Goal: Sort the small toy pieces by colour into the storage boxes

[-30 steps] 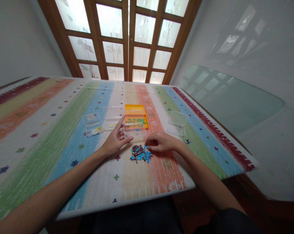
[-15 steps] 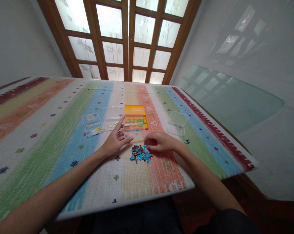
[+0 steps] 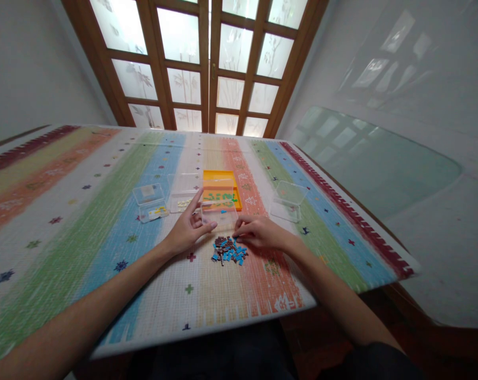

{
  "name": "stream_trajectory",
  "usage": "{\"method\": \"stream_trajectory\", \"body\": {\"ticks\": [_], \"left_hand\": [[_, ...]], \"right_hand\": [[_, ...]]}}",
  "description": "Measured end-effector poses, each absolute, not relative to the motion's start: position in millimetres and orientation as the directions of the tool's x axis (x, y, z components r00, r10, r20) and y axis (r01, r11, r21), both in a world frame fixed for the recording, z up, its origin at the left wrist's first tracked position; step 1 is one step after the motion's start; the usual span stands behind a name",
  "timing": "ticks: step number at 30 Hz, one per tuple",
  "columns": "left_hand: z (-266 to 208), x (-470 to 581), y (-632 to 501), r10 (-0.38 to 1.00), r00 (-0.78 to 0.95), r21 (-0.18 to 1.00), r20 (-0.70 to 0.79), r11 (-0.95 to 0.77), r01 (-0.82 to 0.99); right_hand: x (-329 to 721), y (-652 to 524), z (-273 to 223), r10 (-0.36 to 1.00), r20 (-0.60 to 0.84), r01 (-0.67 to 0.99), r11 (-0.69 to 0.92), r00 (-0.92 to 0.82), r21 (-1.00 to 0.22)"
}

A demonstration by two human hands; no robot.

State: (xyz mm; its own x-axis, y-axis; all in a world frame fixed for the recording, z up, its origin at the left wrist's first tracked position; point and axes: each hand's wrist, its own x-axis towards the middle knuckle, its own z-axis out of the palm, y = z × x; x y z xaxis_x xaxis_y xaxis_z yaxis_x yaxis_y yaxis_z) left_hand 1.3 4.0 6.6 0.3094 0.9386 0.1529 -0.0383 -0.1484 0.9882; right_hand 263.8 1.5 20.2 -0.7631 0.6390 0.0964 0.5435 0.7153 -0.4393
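My left hand (image 3: 187,228) is curled around the left side of a clear plastic box (image 3: 219,215), thumb at the front and index finger stretched up along its raised lid. One small blue piece (image 3: 223,211) lies inside this box. Just in front of it is a loose pile of small blue and brown building pieces (image 3: 229,251) on the cloth. My right hand (image 3: 257,231) rests at the pile's far right edge, thumb and fingertips pinched together. Whatever is between those fingertips is too small to make out.
Behind the box sits an orange tray (image 3: 238,198) with green pieces. To the left are a clear box with cream pieces (image 3: 183,203) and another with yellow pieces (image 3: 158,212). A clear open box (image 3: 286,211) stands at the right. A striped cloth (image 3: 163,295) covers the table.
My right hand has shifted slightly left, and its fingers have drawn closer together over the pile's edge. My left hand and the box have stayed in place.
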Motion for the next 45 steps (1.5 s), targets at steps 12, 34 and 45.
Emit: {"method": "stream_trajectory", "body": {"ticks": [12,34,45], "left_hand": [[-1,-1,7,0.938,0.321,0.99,0.134,-0.116,-0.074],[-1,-1,8,0.932,0.325,0.987,0.16,-0.149,-0.061],[-2,-1,9,0.934,0.31,0.985,0.175,-0.168,-0.05]], "right_hand": [[264,-5,6,0.657,0.164,0.586,0.739,-0.735,-0.334],[253,-20,18,0.753,0.045,0.736,0.653,-0.656,-0.178],[238,-37,19,0.839,-0.027,0.839,0.544,-0.543,0.028]]}}
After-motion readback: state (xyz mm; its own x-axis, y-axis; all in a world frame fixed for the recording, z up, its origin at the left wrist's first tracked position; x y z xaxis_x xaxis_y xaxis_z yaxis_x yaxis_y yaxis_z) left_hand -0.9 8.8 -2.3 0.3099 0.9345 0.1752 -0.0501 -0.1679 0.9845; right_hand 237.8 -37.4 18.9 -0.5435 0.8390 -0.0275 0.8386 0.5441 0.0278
